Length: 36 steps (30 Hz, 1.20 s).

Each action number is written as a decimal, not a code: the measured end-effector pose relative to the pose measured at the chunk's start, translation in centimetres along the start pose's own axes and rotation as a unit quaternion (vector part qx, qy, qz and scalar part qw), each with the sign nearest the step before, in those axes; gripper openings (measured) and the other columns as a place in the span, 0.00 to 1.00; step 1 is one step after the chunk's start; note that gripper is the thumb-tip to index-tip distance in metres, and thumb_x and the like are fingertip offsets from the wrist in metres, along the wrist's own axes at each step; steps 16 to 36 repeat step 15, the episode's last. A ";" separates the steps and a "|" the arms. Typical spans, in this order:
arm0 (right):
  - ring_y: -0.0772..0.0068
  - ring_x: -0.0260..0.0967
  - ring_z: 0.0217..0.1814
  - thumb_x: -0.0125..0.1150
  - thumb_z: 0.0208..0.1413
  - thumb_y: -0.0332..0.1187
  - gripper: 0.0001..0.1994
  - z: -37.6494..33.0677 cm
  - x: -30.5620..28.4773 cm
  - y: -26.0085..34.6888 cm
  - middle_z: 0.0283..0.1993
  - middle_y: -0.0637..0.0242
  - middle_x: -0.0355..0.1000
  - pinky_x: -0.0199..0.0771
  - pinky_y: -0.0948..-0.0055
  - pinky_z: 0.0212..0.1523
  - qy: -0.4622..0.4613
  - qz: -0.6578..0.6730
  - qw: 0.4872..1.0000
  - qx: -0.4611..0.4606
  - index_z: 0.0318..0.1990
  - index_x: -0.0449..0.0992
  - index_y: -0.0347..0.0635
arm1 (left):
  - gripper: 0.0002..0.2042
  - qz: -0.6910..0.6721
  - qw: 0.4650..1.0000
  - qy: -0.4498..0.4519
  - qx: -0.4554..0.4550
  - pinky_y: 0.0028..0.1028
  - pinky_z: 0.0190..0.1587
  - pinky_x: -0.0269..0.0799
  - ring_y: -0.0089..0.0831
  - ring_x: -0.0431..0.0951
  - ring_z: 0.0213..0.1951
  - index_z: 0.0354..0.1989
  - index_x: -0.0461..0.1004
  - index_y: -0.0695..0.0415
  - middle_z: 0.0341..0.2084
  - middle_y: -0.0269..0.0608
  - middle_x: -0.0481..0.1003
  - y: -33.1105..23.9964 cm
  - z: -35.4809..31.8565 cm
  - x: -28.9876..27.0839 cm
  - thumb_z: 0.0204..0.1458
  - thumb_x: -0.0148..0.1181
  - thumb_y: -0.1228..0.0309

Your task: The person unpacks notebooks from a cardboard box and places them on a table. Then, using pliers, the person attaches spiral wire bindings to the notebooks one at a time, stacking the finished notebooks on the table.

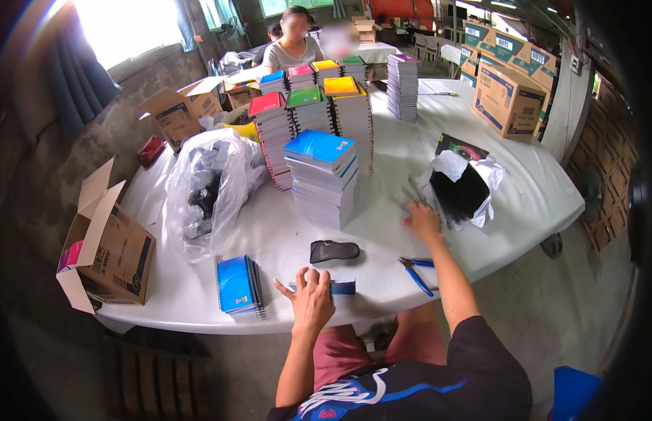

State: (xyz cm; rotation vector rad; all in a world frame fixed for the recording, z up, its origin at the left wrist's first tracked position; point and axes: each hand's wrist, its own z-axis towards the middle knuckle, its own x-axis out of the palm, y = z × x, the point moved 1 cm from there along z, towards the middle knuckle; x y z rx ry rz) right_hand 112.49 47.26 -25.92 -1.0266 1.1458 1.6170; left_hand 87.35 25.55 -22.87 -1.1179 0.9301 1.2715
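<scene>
Near the front edge of the table, my left hand (313,298) is closed over a blue notebook (344,288) that appears to stand on edge. My right hand (422,223) reaches forward, its fingers closed at some loose dark spiral binding coils (409,196). Just beyond lies a bundle of black coils (461,193) in crumpled white wrapping. Blue-handled cutters (416,275) rest between my arms. A black pouch-like object (334,251) lies beyond my left hand. To its left is a small pile of coil-bound blue notebooks (236,284).
A tall stack of blue-covered notebooks (319,149) stands ahead, with colourful bound stacks (308,98) behind. At left are a clear plastic bag (214,186) and an open carton (119,252). Cartons (508,102) pile up at the far right. A person (292,49) sits across the table.
</scene>
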 end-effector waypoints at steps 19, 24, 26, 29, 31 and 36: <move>0.57 0.69 0.49 0.56 0.56 0.41 0.29 -5.4 -10.0 6.6 0.46 0.48 0.64 0.66 0.65 0.54 0.192 0.288 0.911 -0.222 0.65 0.58 0.52 | 0.27 -0.143 0.946 -0.288 -0.050 0.54 0.52 0.49 0.49 0.54 0.56 0.25 0.65 0.56 0.42 0.46 0.60 -2.7 0.3 3.5 0.29 0.69 0.48; 0.57 0.69 0.49 0.56 0.56 0.41 0.29 -5.4 -10.0 6.6 0.46 0.48 0.64 0.66 0.65 0.54 0.192 0.288 0.911 -0.222 0.65 0.58 0.52 | 0.27 -0.143 0.946 -0.288 -0.050 0.54 0.52 0.49 0.49 0.54 0.56 0.25 0.65 0.56 0.42 0.46 0.60 -2.7 0.3 3.5 0.29 0.69 0.48; 0.57 0.69 0.49 0.56 0.56 0.41 0.29 -5.4 -10.0 6.6 0.46 0.48 0.64 0.66 0.65 0.54 0.192 0.288 0.911 -0.222 0.65 0.58 0.52 | 0.27 -0.143 0.946 -0.288 -0.050 0.54 0.52 0.49 0.49 0.54 0.56 0.25 0.65 0.56 0.42 0.46 0.60 -2.7 0.3 3.5 0.29 0.69 0.48; 0.57 0.69 0.49 0.56 0.56 0.41 0.29 -5.4 -10.0 6.6 0.46 0.48 0.64 0.66 0.65 0.54 0.192 0.288 0.911 -0.222 0.65 0.58 0.52 | 0.27 -0.143 0.946 -0.288 -0.050 0.54 0.52 0.49 0.49 0.54 0.56 0.25 0.65 0.56 0.42 0.46 0.60 -2.7 0.3 3.5 0.29 0.69 0.48; 0.57 0.69 0.49 0.56 0.56 0.41 0.29 -5.4 -10.0 6.6 0.46 0.48 0.64 0.66 0.65 0.54 0.192 0.288 0.911 -0.222 0.65 0.58 0.52 | 0.27 -0.143 0.946 -0.288 -0.050 0.54 0.52 0.49 0.49 0.54 0.56 0.25 0.65 0.56 0.42 0.46 0.60 -2.7 0.3 3.5 0.29 0.69 0.48; 0.57 0.69 0.49 0.56 0.56 0.41 0.29 -5.4 -10.0 6.6 0.46 0.48 0.64 0.66 0.65 0.54 0.192 0.288 0.911 -0.222 0.65 0.58 0.52 | 0.27 -0.143 0.946 -0.288 -0.050 0.54 0.52 0.49 0.49 0.54 0.56 0.25 0.65 0.56 0.42 0.46 0.60 -2.7 0.3 3.5 0.29 0.69 0.48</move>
